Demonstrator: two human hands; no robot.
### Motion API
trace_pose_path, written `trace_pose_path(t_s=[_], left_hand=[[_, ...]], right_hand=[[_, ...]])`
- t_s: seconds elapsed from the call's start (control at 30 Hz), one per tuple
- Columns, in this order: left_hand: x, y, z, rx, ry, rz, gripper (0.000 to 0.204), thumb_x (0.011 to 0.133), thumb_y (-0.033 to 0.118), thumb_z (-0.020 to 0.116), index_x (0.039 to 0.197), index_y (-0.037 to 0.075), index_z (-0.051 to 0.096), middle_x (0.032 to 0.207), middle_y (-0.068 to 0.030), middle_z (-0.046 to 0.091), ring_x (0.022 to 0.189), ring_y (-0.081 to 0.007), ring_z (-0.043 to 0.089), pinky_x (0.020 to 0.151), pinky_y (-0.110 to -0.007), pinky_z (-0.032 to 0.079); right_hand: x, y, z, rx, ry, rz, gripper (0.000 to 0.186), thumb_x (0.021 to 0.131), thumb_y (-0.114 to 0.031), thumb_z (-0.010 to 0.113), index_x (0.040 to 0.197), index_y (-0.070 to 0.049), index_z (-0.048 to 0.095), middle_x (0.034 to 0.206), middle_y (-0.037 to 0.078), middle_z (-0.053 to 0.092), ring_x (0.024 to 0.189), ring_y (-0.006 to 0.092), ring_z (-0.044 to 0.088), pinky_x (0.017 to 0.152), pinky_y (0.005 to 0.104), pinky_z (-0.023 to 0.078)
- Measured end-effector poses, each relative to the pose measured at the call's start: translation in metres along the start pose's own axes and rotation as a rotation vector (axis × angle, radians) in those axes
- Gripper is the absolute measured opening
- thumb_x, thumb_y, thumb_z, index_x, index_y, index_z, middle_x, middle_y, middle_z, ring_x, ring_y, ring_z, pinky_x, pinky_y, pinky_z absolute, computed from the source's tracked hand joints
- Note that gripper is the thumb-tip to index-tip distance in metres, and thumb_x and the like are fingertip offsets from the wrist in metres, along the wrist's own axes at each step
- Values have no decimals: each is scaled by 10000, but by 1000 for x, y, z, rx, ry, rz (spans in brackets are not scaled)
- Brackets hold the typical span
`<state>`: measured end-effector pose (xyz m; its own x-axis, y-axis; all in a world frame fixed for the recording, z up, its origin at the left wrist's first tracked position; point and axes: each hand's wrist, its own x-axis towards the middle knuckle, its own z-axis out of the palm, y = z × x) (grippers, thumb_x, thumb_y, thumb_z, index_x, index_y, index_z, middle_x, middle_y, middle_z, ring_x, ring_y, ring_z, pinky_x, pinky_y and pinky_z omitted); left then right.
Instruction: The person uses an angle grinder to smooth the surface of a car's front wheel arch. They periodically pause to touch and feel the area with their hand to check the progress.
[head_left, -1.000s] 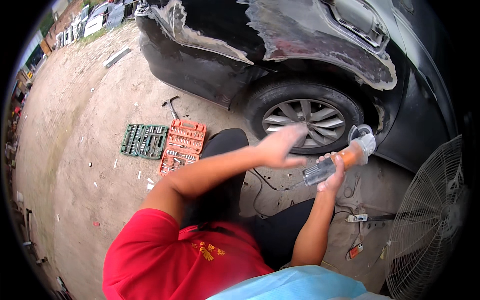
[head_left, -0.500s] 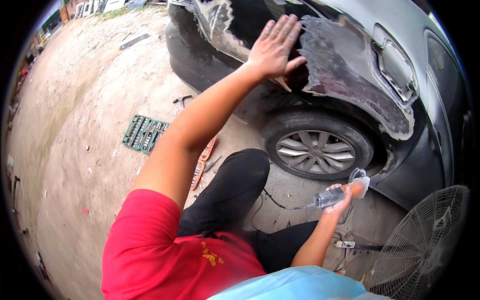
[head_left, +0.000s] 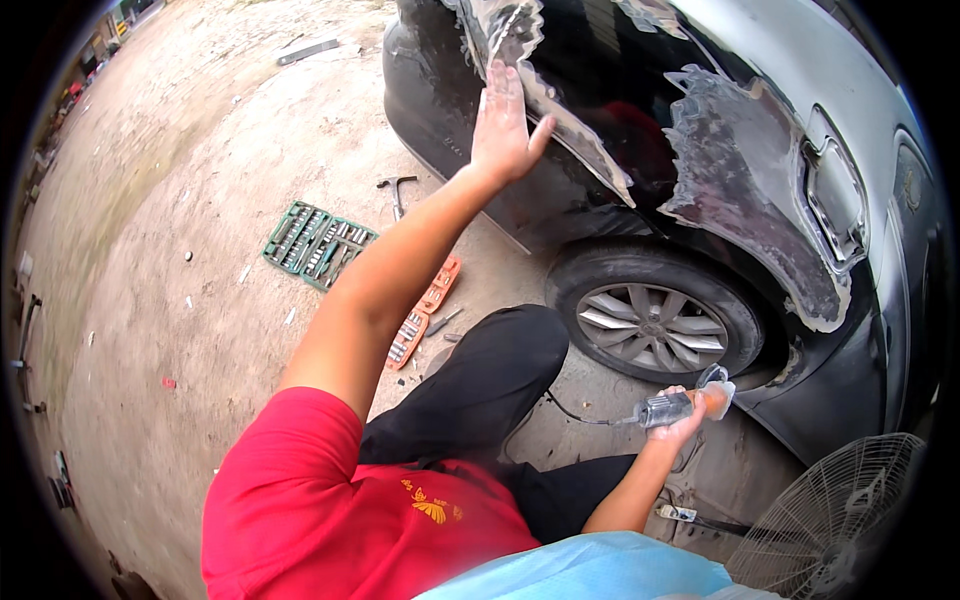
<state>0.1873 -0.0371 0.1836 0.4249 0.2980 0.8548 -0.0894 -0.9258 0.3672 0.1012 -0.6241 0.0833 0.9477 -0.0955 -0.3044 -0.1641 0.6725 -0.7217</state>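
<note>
My left hand (head_left: 506,128) lies flat, fingers stretched out, against the car's rear corner where a strip of sanded, bare paint (head_left: 575,135) runs toward the wheel arch. Low on the right, my right hand (head_left: 680,418) is wrapped round an angle grinder (head_left: 672,408) with a grey body and orange front, its cord trailing off to the left. The grinder is held apart from the car, near the rear wheel (head_left: 655,318). Above that wheel, a large ragged sanded patch (head_left: 735,160) surrounds the fuel flap opening (head_left: 836,195) on the dark car body.
A green socket set (head_left: 318,243) lies unfolded on the dirt, with an orange tool case (head_left: 438,284), a screwdriver (head_left: 443,322) and a hammer (head_left: 398,192) close by. A wire-caged fan (head_left: 830,530) stands at lower right, near a power strip (head_left: 677,513) and cords.
My left hand has moved left, from bare dark paint beside the large sanded patch to the strip near the rear corner. My right hand keeps holding the grinder low. The view has shifted somewhat.
</note>
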Motion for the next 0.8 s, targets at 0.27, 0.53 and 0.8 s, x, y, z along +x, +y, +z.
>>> trace_pose_path(t_s=[0.27, 0.53, 0.8], left_hand=[[-59, 42, -2, -54, -170, -60, 1000, 1032, 512, 626, 1689, -97, 181, 1776, -339, 119, 1666, -475, 116, 1324, -611, 128], [-81, 107, 0, -108, -267, -20, 998, 998, 484, 670, 1673, -103, 228, 1757, -357, 156, 1651, -496, 149, 1322, -619, 130], [-100, 171, -4, -167, -346, 27, 968, 980, 453, 696, 1663, -87, 272, 1740, -368, 188, 1647, -494, 164, 1322, -617, 141]], right_hand=[[-7, 5, 6, -40, 10, 43, 403, 917, -468, 736, 951, -85, 616, 865, 33, 645, 789, 218, 653, 731, 388, 542], [-10, -4, -11, -8, -29, 64, 443, 905, -493, 734, 950, -69, 614, 857, 48, 645, 782, 225, 651, 738, 387, 557], [-28, -6, 2, 24, 37, 42, 472, 892, -495, 746, 990, -54, 608, 882, 83, 646, 795, 251, 646, 742, 408, 564]])
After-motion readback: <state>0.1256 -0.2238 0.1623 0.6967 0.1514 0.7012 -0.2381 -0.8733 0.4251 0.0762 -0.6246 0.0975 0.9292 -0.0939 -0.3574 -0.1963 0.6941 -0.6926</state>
